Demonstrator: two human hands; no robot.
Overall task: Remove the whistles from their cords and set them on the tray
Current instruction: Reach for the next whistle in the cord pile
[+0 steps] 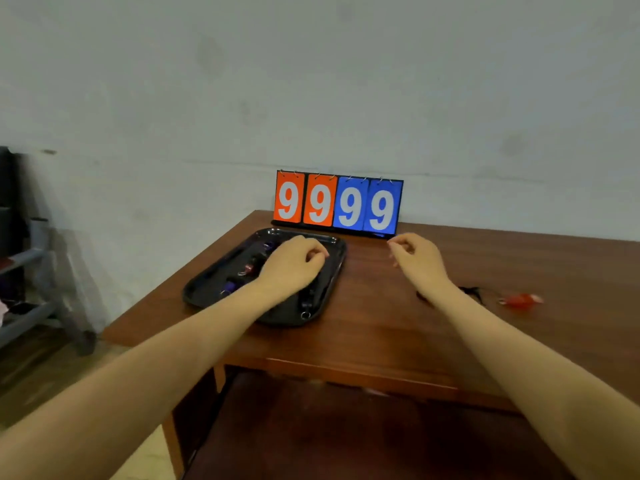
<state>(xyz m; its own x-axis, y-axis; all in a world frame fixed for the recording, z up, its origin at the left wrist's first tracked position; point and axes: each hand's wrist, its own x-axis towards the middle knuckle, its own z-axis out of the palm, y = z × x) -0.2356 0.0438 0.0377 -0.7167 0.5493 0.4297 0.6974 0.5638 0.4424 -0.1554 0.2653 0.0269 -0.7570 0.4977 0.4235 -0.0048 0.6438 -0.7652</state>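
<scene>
Glossy black tray [332,271] — polished wood table [398,306] (reddish sheen).

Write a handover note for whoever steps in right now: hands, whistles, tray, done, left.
Left hand: over the black tray, fingers curled; whether it holds anything is hidden.
Right hand: above the table right of the tray, fingers loosely curled, nothing visible in it.
Done: several whistles lie in the tray.
Left: red whistle on the table at right, beside a black cord; whether they are still joined is unclear.
</scene>
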